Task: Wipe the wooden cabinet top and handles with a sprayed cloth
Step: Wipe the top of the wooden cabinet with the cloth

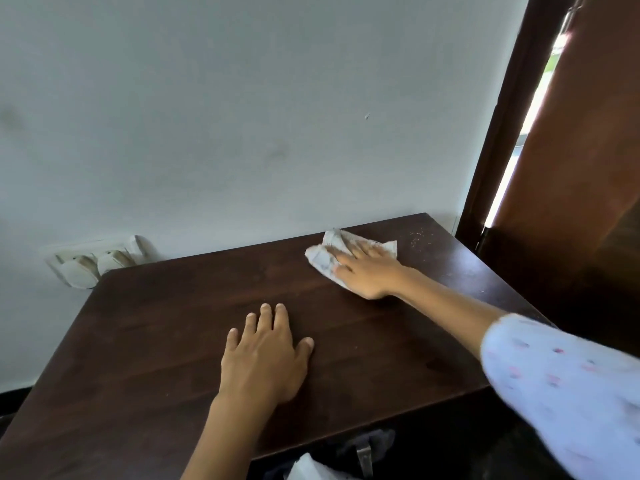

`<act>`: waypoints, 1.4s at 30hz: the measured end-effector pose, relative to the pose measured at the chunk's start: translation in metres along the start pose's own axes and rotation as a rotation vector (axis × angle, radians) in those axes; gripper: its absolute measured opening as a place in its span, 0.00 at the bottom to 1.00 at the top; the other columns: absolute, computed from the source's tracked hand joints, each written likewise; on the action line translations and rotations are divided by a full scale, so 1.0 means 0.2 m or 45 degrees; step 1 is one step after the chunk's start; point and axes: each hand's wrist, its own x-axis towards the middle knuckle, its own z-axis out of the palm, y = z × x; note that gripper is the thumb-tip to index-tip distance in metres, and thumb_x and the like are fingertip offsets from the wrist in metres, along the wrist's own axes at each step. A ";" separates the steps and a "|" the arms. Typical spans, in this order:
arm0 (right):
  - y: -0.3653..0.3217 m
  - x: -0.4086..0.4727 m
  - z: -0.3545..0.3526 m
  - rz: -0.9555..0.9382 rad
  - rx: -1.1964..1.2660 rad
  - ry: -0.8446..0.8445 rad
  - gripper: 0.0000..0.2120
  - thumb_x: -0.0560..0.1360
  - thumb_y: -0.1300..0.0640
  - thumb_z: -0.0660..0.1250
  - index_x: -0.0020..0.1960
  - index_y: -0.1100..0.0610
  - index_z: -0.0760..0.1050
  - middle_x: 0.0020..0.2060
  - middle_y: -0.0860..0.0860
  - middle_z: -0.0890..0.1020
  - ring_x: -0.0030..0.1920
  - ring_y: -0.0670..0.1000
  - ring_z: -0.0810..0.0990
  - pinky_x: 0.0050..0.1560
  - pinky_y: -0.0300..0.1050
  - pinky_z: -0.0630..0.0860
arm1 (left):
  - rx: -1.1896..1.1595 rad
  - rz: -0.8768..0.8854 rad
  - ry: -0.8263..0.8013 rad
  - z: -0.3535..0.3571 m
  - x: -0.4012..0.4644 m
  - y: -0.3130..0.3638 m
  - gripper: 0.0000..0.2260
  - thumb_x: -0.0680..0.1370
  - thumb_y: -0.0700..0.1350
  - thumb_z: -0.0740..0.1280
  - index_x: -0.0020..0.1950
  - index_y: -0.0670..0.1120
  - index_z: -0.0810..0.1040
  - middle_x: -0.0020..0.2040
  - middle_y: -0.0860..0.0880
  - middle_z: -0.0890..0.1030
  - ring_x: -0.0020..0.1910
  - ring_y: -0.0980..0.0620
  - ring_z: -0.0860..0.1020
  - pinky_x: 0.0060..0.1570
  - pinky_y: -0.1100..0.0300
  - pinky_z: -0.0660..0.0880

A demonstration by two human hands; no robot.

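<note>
Clearly the top-wiping step is in hand, with the handles not yet reached; nearest, the front edge of the cabinet top (242, 341) sits close to the body, and something pale and dark lies below it, too unclear to name. Next out, the left hand (265, 355) lies flat on the wood, fingers straight and slightly spread, steadying. Farther right, the right hand (367, 271) presses the cloth (323, 259) down with flat fingers laid over it, near the back right corner. Beyond it some pale crumbs (415, 235) remain by the back edge, so the next stroke likely runs that way. Room is tight there: the wall (242, 116) meets the back edge and a dark door frame (498, 133) stands beside the corner, while the left half lies open toward the wall sockets (93, 263)
</note>
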 end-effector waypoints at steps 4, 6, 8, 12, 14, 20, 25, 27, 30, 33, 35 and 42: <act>-0.13 0.03 0.01 -0.085 -0.012 0.101 0.24 0.82 0.49 0.41 0.77 0.47 0.40 0.77 0.53 0.40 0.76 0.56 0.41 0.74 0.56 0.39 | -0.025 0.030 0.046 0.00 0.00 0.05 0.31 0.80 0.59 0.49 0.78 0.47 0.44 0.79 0.47 0.48 0.78 0.47 0.49 0.75 0.50 0.51; -0.16 -0.08 0.04 -0.282 -0.016 0.034 0.24 0.83 0.50 0.42 0.77 0.48 0.40 0.77 0.52 0.41 0.76 0.53 0.40 0.73 0.51 0.37 | -0.021 0.040 0.059 0.00 0.00 0.05 0.30 0.80 0.58 0.49 0.78 0.47 0.44 0.79 0.48 0.49 0.78 0.47 0.49 0.75 0.50 0.52; -0.09 -0.16 0.07 -0.302 -0.013 0.018 0.24 0.83 0.48 0.42 0.77 0.47 0.39 0.77 0.52 0.41 0.76 0.52 0.39 0.73 0.50 0.36 | -0.023 0.045 0.070 0.00 0.01 0.04 0.30 0.80 0.58 0.49 0.78 0.47 0.44 0.79 0.49 0.49 0.78 0.48 0.49 0.75 0.51 0.52; 0.10 -0.07 0.05 0.171 0.085 0.179 0.27 0.82 0.46 0.40 0.76 0.53 0.34 0.76 0.58 0.39 0.75 0.57 0.36 0.73 0.56 0.36 | -0.048 0.061 0.072 0.00 0.01 0.05 0.30 0.81 0.58 0.49 0.78 0.48 0.43 0.79 0.50 0.49 0.78 0.50 0.49 0.75 0.52 0.51; 0.16 0.03 0.01 0.379 0.147 0.240 0.28 0.82 0.47 0.40 0.77 0.55 0.35 0.76 0.58 0.39 0.75 0.58 0.36 0.73 0.59 0.37 | -0.052 0.062 0.078 0.00 0.01 0.06 0.30 0.81 0.58 0.49 0.78 0.48 0.43 0.79 0.50 0.49 0.78 0.51 0.49 0.75 0.52 0.51; 0.18 0.16 -0.05 0.272 0.102 0.192 0.26 0.82 0.48 0.42 0.77 0.52 0.42 0.77 0.56 0.43 0.76 0.58 0.42 0.72 0.60 0.41 | -0.057 0.069 0.116 0.00 0.01 0.06 0.30 0.81 0.58 0.49 0.78 0.48 0.44 0.79 0.52 0.49 0.78 0.51 0.48 0.75 0.52 0.51; 0.24 -0.04 -0.01 0.036 0.015 0.067 0.26 0.82 0.46 0.40 0.77 0.50 0.37 0.77 0.55 0.41 0.76 0.55 0.41 0.74 0.55 0.40 | -0.072 0.093 0.106 -0.01 0.02 0.07 0.29 0.81 0.58 0.49 0.78 0.48 0.43 0.79 0.52 0.48 0.78 0.52 0.47 0.75 0.52 0.50; 0.27 -0.02 -0.03 0.198 0.028 0.107 0.26 0.82 0.46 0.40 0.77 0.50 0.38 0.77 0.56 0.42 0.76 0.57 0.43 0.74 0.57 0.42 | -0.073 0.102 0.109 0.00 0.03 0.08 0.29 0.81 0.58 0.49 0.78 0.48 0.44 0.79 0.52 0.48 0.78 0.51 0.47 0.75 0.51 0.50; 0.23 0.09 -0.06 0.411 0.102 0.178 0.26 0.81 0.48 0.42 0.78 0.52 0.43 0.77 0.56 0.44 0.76 0.58 0.44 0.73 0.59 0.42 | -0.080 0.116 0.112 0.00 0.03 0.11 0.29 0.81 0.58 0.50 0.78 0.48 0.45 0.79 0.51 0.49 0.78 0.51 0.48 0.75 0.51 0.51; 0.11 0.05 -0.04 0.231 0.052 0.097 0.26 0.82 0.48 0.42 0.77 0.51 0.41 0.77 0.57 0.42 0.76 0.59 0.42 0.73 0.61 0.41 | -0.069 0.138 0.117 0.01 0.03 0.12 0.29 0.81 0.57 0.50 0.78 0.47 0.46 0.79 0.51 0.50 0.78 0.51 0.50 0.75 0.50 0.52; 0.03 -0.11 0.01 0.013 -0.018 0.040 0.26 0.82 0.47 0.41 0.77 0.50 0.37 0.76 0.57 0.39 0.76 0.58 0.39 0.73 0.59 0.39 | -0.062 0.143 0.112 0.01 0.03 0.12 0.29 0.81 0.57 0.51 0.78 0.47 0.47 0.79 0.51 0.50 0.78 0.51 0.50 0.74 0.50 0.52; 0.07 -0.31 0.08 0.218 0.007 0.104 0.27 0.82 0.45 0.40 0.77 0.50 0.36 0.76 0.56 0.39 0.76 0.57 0.40 0.74 0.57 0.39 | -0.050 0.152 0.124 0.00 0.04 0.14 0.29 0.81 0.57 0.50 0.78 0.47 0.47 0.79 0.50 0.50 0.78 0.50 0.50 0.74 0.50 0.52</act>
